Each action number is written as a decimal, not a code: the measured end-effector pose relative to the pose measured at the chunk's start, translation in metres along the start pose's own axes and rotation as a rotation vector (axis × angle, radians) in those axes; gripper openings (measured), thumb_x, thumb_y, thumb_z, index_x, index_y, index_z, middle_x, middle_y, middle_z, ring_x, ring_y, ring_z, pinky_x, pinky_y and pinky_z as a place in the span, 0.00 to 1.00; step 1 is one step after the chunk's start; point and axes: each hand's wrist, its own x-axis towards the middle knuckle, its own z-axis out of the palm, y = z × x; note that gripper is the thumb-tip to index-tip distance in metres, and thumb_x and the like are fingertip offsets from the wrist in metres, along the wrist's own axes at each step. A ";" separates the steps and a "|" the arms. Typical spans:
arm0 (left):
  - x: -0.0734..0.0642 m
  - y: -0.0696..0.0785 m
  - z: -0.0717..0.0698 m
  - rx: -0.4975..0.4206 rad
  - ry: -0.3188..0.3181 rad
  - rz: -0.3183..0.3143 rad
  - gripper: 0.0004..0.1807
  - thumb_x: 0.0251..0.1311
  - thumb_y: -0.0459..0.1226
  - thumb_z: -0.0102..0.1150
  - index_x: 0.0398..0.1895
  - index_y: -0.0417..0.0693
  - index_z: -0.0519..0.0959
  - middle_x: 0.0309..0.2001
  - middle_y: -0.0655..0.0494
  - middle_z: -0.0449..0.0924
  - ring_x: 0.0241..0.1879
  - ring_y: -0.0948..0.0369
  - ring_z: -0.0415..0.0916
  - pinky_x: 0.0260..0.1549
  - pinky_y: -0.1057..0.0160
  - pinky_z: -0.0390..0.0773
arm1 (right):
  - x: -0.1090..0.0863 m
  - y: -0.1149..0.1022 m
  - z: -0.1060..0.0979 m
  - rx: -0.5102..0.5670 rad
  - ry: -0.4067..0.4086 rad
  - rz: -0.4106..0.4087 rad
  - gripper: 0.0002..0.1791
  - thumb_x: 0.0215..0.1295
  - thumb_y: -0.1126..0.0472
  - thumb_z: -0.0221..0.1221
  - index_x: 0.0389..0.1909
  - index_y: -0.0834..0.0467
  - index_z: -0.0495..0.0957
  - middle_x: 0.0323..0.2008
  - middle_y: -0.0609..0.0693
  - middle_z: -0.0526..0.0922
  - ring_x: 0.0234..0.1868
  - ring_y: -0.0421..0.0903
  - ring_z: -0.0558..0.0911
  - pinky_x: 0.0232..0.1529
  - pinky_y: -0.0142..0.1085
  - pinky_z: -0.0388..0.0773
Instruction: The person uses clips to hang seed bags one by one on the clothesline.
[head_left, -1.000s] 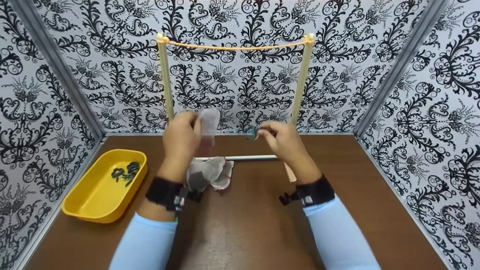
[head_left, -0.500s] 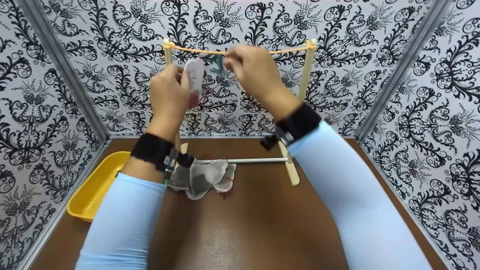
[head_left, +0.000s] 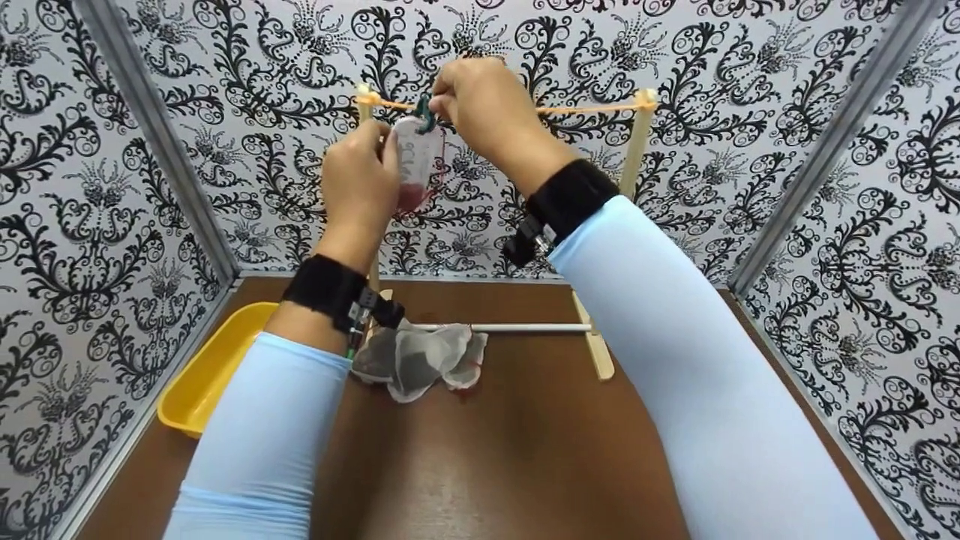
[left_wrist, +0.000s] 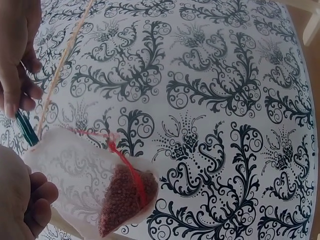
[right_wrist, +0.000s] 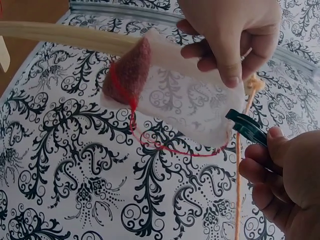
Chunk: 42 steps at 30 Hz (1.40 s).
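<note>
My left hand [head_left: 360,176] pinches the top edge of a white mesh drawstring pouch [head_left: 416,161], which hangs down near the left end of an orange cord [head_left: 585,110]. Reddish granules [right_wrist: 131,75] fill the pouch's lower end, and a loose red string [right_wrist: 175,151] trails from it. With thumb and fingers, my right hand [head_left: 491,105] holds a dark green clothespin [right_wrist: 247,127] by its handle end. The clothespin's tip is right at the pouch's top edge, beside the cord; whether it grips the mesh I cannot tell.
The cord is strung between two wooden posts [head_left: 636,150], joined low down by a white rod [head_left: 532,328]. Several grey-white mesh pouches [head_left: 424,356] lie in a pile on the brown table [head_left: 480,450]. A yellow tub [head_left: 199,375] stands at left, partly behind my left arm. Patterned walls enclose the table.
Both hands have risen from low over the table to the cord, bringing the pouch and the clothespin. In the last half second the right hand has moved left, bringing the clothespin to the pouch's top.
</note>
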 end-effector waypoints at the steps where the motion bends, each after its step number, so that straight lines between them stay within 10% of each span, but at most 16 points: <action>1: 0.000 0.000 0.000 0.000 0.003 0.005 0.15 0.87 0.40 0.58 0.60 0.38 0.86 0.52 0.39 0.93 0.45 0.48 0.92 0.45 0.54 0.93 | 0.001 -0.001 0.002 0.003 -0.004 -0.002 0.14 0.86 0.50 0.62 0.60 0.52 0.88 0.59 0.46 0.93 0.52 0.41 0.87 0.53 0.31 0.86; 22: 0.005 -0.003 0.001 -0.004 0.012 0.015 0.13 0.87 0.39 0.59 0.58 0.39 0.86 0.52 0.41 0.93 0.47 0.49 0.93 0.45 0.57 0.94 | -0.004 0.009 -0.025 0.105 0.072 -0.016 0.13 0.85 0.52 0.63 0.54 0.55 0.89 0.54 0.49 0.94 0.43 0.37 0.86 0.46 0.28 0.86; 30: 0.004 0.000 0.005 -0.054 0.002 -0.003 0.12 0.86 0.40 0.60 0.57 0.40 0.86 0.52 0.42 0.93 0.46 0.51 0.92 0.44 0.58 0.93 | 0.003 0.008 -0.004 0.156 -0.043 0.061 0.11 0.84 0.54 0.64 0.56 0.55 0.89 0.55 0.50 0.92 0.49 0.41 0.89 0.51 0.30 0.88; 42: -0.008 -0.009 0.008 -0.067 -0.020 0.017 0.11 0.85 0.38 0.61 0.57 0.40 0.87 0.50 0.41 0.92 0.46 0.49 0.90 0.44 0.55 0.92 | -0.013 0.017 0.008 0.179 -0.157 0.040 0.33 0.84 0.47 0.63 0.84 0.48 0.70 0.52 0.49 0.90 0.42 0.40 0.85 0.45 0.31 0.87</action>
